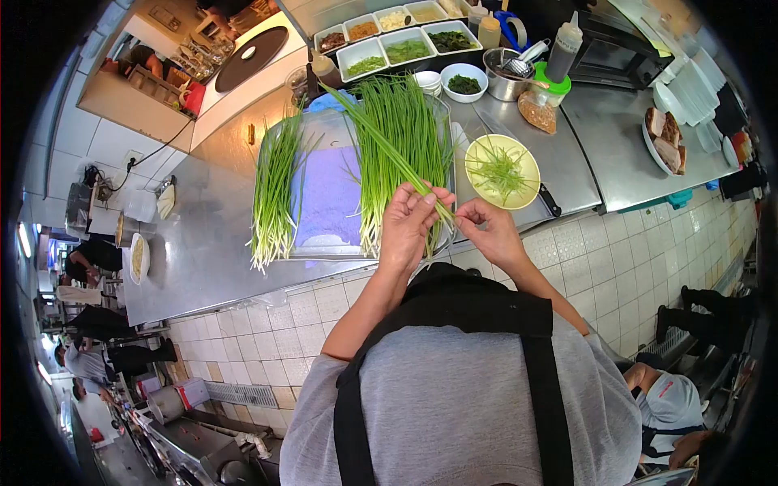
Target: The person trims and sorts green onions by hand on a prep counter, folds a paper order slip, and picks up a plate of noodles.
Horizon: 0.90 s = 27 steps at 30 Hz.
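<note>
My left hand (408, 223) is closed around a few green onions (393, 154), their long leaves slanting up and left over the tray. At their pale lower ends, my right hand (492, 233) has its fingertips pinched together; whatever is between them is too small to make out. Under the held stalks lies a large bunch of green onions (397, 121) in a metal tray (324, 258). A smaller bunch (278, 186) rests along the tray's left side, with a purple-blue cloth (328, 194) between the bunches. Right of my hands stands a yellow bowl (531, 182) holding thin green strips.
A knife (550, 201) lies beside the yellow bowl. Behind are topping containers (405, 49), a white bowl of chopped greens (464, 82), a metal pot (504, 81) and a squeeze bottle (565, 49). A plate of meat (664, 142) stands far right. Other people are at the left and lower right.
</note>
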Motion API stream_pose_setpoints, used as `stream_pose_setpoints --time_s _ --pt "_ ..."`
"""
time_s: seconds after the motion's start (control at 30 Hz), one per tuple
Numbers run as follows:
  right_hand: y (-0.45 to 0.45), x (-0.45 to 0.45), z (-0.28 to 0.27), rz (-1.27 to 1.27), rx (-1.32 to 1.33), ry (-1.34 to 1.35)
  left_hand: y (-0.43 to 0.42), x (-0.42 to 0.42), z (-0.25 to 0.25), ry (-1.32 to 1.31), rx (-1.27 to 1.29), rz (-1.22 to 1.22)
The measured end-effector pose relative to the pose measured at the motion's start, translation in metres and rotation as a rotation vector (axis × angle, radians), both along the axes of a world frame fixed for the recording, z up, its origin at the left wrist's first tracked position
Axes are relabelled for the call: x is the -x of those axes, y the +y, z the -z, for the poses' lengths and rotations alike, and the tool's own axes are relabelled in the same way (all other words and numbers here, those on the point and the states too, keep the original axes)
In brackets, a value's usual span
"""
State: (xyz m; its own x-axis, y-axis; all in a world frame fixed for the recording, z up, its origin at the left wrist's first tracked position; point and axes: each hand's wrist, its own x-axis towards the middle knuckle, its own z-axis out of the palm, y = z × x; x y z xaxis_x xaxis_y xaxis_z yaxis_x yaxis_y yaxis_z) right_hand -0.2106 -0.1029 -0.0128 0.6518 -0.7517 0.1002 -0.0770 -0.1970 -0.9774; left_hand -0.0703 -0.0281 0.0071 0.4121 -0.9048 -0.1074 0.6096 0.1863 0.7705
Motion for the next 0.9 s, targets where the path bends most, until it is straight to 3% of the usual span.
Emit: stream_pose_setpoints --time_s 0.03,0.13,0.23,0.37,0.5,0.6,0.7,0.9 --pt "-0.002 0.000 0.005 -0.005 -0.029 -0.014 0.000 0.001 -0.001 0.006 0.011 0.005" --pt "-0.016 0.004 0.016 -0.083 -0.458 -0.220 -0.001 0.003 0.002 -0.004 0.062 0.014" --pt "-0.029 0.007 0.009 0.134 -0.188 -0.127 0.002 0.001 -0.003 0.009 0.060 0.044" --pt "-0.050 0.018 -0.026 0.293 0.460 0.291 0.014 -0.006 -0.007 0.076 0.036 0.134" --pt "-0.076 0.021 -0.013 0.238 1.034 0.399 0.025 -0.008 -0.007 0.075 0.005 0.199" --pt "-0.070 0.010 -0.032 -0.007 0.233 0.181 0.029 -0.009 -0.004 0.042 -0.028 0.229" --pt "-0.057 -0.010 -0.048 -0.160 -0.268 -0.228 0.031 -0.010 0.002 -0.030 -0.046 0.248" --pt "-0.053 -0.026 -0.046 -0.177 -0.244 -0.211 0.034 -0.009 0.003 -0.151 -0.109 0.186"
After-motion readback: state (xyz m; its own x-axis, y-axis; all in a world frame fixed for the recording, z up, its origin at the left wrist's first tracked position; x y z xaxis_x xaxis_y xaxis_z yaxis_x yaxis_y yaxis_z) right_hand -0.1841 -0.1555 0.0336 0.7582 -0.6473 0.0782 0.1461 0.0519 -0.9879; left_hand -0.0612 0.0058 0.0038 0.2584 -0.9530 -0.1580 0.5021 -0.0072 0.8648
